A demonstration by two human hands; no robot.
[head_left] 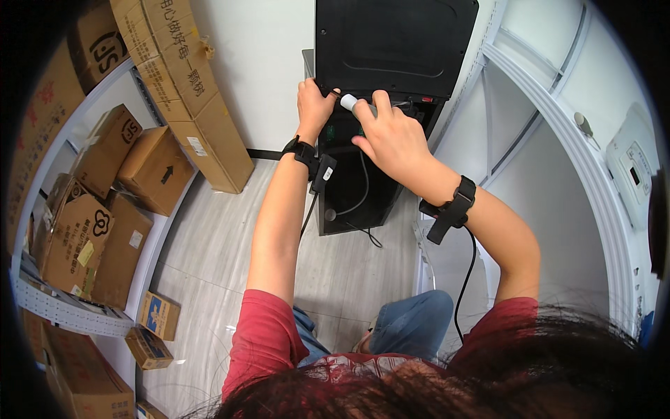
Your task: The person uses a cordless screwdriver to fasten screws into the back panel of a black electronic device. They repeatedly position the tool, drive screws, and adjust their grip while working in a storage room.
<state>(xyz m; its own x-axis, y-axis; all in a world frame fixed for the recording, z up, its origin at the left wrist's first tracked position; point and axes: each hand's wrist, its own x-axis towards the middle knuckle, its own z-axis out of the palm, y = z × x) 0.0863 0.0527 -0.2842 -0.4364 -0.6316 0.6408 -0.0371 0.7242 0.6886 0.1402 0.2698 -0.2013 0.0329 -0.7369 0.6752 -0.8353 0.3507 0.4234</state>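
A tall black cabinet (pixel 359 183) stands in front of me, with a flat black panel (pixel 394 45) rising behind its open top. My right hand (pixel 398 143) is closed around a grey cylinder with a white end (pixel 348 103), which points left toward my other hand. What exactly this cylinder is does not show. At the cabinet's left edge, the fingers of my left hand (pixel 315 108) are pinched together at a small dark part, too small to name. A thin grey cable (pixel 366 174) hangs down the cabinet's open side below my hands.
Cardboard boxes (pixel 157 171) fill a white shelf on the left, and a tall carton (pixel 213 153) leans by the wall. White metal shelving (pixel 565 126) curves along the right. Small boxes (pixel 159 315) lie on the grey floor (pixel 202 258). Black cables trail from both wrist straps (pixel 453 209).
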